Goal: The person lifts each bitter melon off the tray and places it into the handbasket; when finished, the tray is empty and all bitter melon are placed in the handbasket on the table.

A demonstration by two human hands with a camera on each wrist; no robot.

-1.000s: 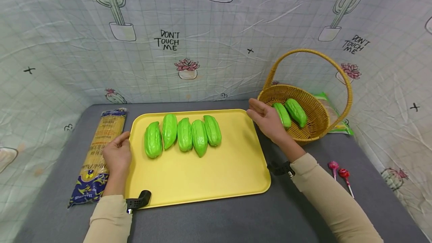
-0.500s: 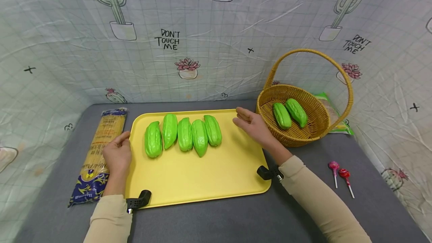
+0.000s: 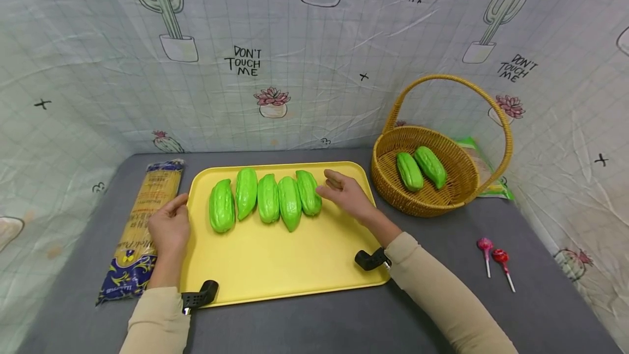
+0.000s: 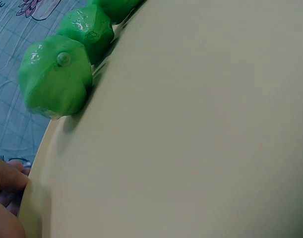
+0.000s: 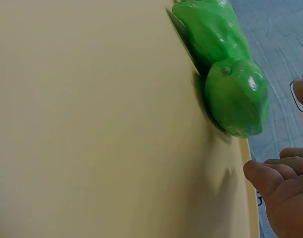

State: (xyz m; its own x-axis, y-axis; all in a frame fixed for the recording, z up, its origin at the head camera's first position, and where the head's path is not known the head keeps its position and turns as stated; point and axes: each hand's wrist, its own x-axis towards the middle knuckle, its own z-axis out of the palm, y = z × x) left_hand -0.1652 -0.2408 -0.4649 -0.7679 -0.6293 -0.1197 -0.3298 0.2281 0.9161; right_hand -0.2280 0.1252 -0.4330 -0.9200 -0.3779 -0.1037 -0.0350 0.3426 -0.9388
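Several glossy, ridged green bitter melons (image 3: pixel 290 204) lie side by side on a yellow tray (image 3: pixel 275 266). My right hand (image 3: pixel 346 198) hovers over the tray with fingers apart and nothing in it; its thumb side is right by the rightmost bitter melon (image 3: pixel 308 193). In the right wrist view, a gap shows between the fingers (image 5: pixel 285 171) and the nearest bitter melon (image 5: pixel 238 99). At the tray's left rim, my left hand (image 3: pixel 169 228) rests with loosely bent fingers, fingertips right at the edge in the left wrist view. Two more bitter melons (image 3: pixel 410 171) lie in a wicker basket (image 3: pixel 393 195).
The basket's tall handle (image 3: pixel 508 141) arches up at the back right. Behind it lies a green packet (image 3: pixel 496 187). Two lollipops (image 3: pixel 501 255) are at the right. A pasta bag (image 3: pixel 142 228) lies left of the tray, and a patterned cloth (image 3: pixel 314 70) hangs behind.
My right hand has moved left from beside the basket, across the tray's right part, to the rightmost bitter melon. The left hand has stayed at the tray's rim.
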